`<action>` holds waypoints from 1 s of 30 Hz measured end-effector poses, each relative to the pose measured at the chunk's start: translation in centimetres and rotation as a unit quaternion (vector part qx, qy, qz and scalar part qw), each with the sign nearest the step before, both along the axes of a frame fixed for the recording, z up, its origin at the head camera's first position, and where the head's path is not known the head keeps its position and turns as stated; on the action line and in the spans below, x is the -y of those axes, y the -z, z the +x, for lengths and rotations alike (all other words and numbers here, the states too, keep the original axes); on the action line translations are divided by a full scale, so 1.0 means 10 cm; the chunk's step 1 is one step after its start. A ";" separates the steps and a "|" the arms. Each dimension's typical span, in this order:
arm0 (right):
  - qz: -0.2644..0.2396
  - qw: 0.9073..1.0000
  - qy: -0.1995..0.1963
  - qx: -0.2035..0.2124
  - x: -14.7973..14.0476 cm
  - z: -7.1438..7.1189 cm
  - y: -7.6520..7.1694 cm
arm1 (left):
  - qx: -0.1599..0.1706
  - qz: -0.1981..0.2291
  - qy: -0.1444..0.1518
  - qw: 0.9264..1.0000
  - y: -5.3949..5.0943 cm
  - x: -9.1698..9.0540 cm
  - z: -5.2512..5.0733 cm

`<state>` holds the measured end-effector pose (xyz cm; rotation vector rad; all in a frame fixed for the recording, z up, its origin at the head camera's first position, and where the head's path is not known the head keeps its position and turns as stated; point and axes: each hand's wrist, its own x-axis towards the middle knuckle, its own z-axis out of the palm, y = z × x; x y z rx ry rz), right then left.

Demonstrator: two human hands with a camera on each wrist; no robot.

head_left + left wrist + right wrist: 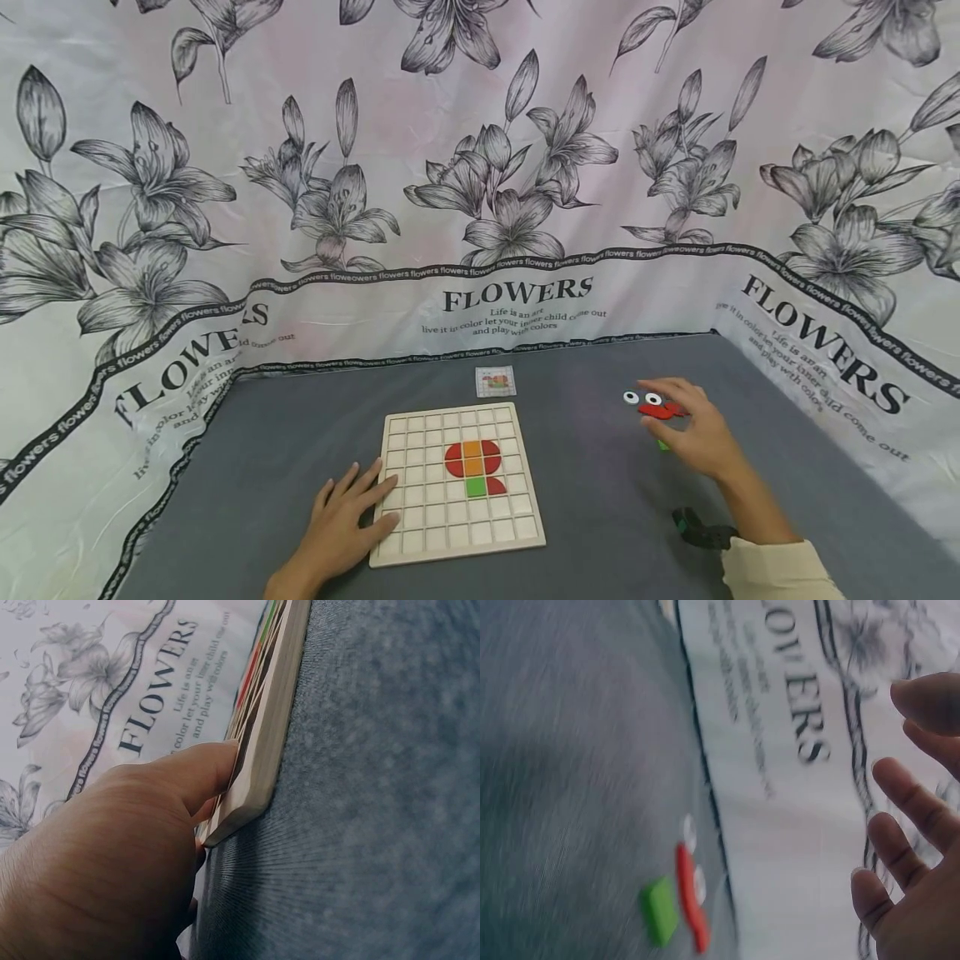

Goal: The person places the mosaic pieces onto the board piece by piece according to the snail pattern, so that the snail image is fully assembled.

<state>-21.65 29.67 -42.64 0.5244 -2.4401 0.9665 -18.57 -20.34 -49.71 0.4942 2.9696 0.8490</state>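
Note:
A pale wooden grid board (414, 498) lies on the grey cloth, with red quarter-round pieces (454, 460), orange squares (472, 450) and a green square (476, 487) set in its cells. My left hand (341, 518) rests on its left edge, fingers spread; in the left wrist view the thumb (202, 769) touches the rim. Over at the right, my right hand (701, 433) hovers with fingers apart and nothing between them. Beneath and beside it are a red piece (651, 411), a green block (658, 911) and two white discs with dark centres, like eyes (631, 398).
Behind the board lies a small picture card (496, 382) showing a coloured pattern on a grid. A dark strap (701, 532) with a green part is at the right wrist. White flower-printed fabric (517, 317) borders the grey cloth (585, 500) at the back and sides.

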 end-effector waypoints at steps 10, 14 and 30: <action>0.007 0.999 0.040 0.026 -0.28 -0.01 0.31 | -0.007 -0.004 0.001 1.000 0.00 0.01 0.00; 0.013 0.998 0.044 0.032 -0.35 -0.03 0.45 | -0.007 -0.003 -0.001 1.000 0.01 0.01 0.00; 0.054 0.996 0.064 0.021 -0.45 -0.04 0.68 | -0.002 -0.011 -0.006 1.000 0.00 0.00 0.00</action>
